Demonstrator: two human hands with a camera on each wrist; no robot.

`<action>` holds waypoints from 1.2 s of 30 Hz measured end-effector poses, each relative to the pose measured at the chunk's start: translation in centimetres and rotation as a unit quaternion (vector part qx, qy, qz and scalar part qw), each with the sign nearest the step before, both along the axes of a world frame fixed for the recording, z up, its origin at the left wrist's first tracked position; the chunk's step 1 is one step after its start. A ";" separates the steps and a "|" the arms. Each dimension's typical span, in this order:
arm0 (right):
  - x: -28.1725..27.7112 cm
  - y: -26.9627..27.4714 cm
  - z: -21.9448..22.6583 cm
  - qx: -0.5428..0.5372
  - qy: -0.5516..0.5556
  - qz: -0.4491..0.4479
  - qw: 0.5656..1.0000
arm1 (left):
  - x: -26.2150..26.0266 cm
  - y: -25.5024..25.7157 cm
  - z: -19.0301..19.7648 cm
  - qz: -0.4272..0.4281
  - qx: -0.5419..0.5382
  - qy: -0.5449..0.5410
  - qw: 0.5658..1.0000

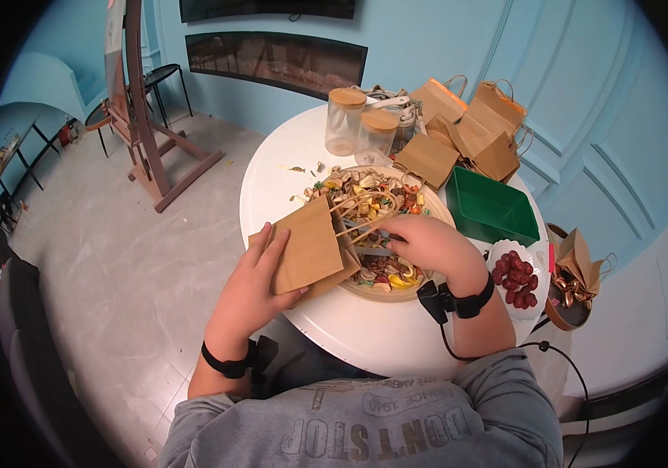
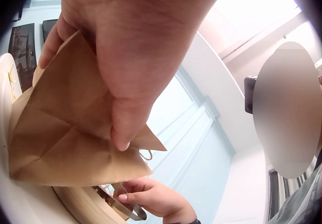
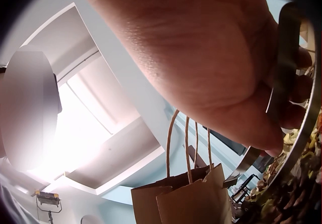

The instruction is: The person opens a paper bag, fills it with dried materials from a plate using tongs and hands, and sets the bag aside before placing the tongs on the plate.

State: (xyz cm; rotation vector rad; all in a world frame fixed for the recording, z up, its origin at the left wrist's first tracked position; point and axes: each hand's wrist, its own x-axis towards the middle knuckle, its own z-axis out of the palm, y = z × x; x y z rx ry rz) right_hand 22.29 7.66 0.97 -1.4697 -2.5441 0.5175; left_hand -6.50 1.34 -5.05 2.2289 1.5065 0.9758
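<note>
My left hand (image 1: 252,285) holds a brown paper bag (image 1: 311,249) by its sides, thumb on one face and fingers on the other. The bag is tilted, its mouth and twisted handles (image 1: 387,204) facing right over a round tray (image 1: 377,296). A heap of dried, multicoloured food pieces (image 1: 365,186) fills the tray. In my right hand (image 1: 431,246) are metal tongs (image 3: 288,58), pinched between thumb and fingers, low over the heap beside the bag's mouth. The left wrist view shows the curved end of the tongs (image 2: 138,213). What lies inside the bag is hidden.
Lidded clear jars (image 1: 343,129) and several brown paper bags (image 1: 490,129) stand at the table's back. To the right are a green bin (image 1: 498,204) and dark red oval fruits (image 1: 515,274) on a white plate. Scraps lie left of the tray. An easel (image 1: 143,117) stands beyond.
</note>
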 end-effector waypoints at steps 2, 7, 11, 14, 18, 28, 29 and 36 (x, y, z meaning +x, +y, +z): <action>0.1 0.2 -0.5 0.012 0.007 -0.007 1.000 | -0.1 0.0 0.0 -0.001 -0.003 -0.006 1.000; -0.2 0.2 -0.5 0.021 0.008 -0.015 1.000 | -0.5 0.1 0.0 -0.005 -0.005 -0.019 1.000; 0.2 0.6 -1.1 0.032 -0.009 -0.028 0.999 | -0.6 0.3 -0.1 -0.006 -0.008 -0.024 1.000; 0.4 0.8 -1.0 0.015 0.001 -0.028 1.000 | -0.7 0.7 -0.6 0.000 0.005 -0.029 1.000; 0.1 0.3 0.3 -0.023 0.030 -0.026 0.999 | -0.7 0.8 -0.7 0.014 -0.004 -0.047 0.999; 0.6 -0.5 1.2 0.007 0.053 -0.005 0.999 | -1.2 0.5 -0.1 0.056 0.049 -0.080 0.994; 0.7 -0.6 1.3 0.012 0.062 0.004 0.998 | -1.3 0.5 0.0 0.069 0.064 -0.091 0.991; 0.6 -1.7 2.7 0.011 0.069 0.003 0.998 | -1.4 0.3 0.3 0.067 0.125 -0.118 0.983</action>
